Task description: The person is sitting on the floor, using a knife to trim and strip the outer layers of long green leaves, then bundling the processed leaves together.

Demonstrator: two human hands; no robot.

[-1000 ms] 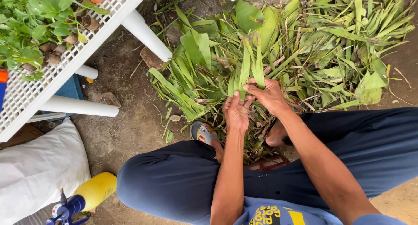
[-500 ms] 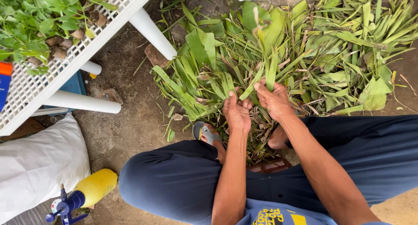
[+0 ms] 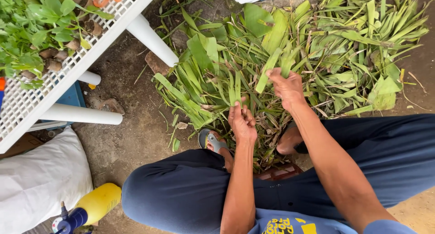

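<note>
Hands split since 0.5 s back: right hand (image 3: 286, 86) lifted toward 1 o'clock pinching a leaf strip (image 3: 268, 71), long axis 1-to-7, while left hand (image 3: 242, 120) stayed low, fingers closed on the leaf clump (image 3: 233, 86) pointing 12.

A long green leaf strip (image 3: 272, 67), pinched at its top end in the right hand (image 3: 286, 86), hangs slanting down-left over the leaf pile (image 3: 317, 57) on the ground, while the left hand (image 3: 242, 120) grips a tuft of narrow upright blades (image 3: 234, 86) just beside it.
</note>
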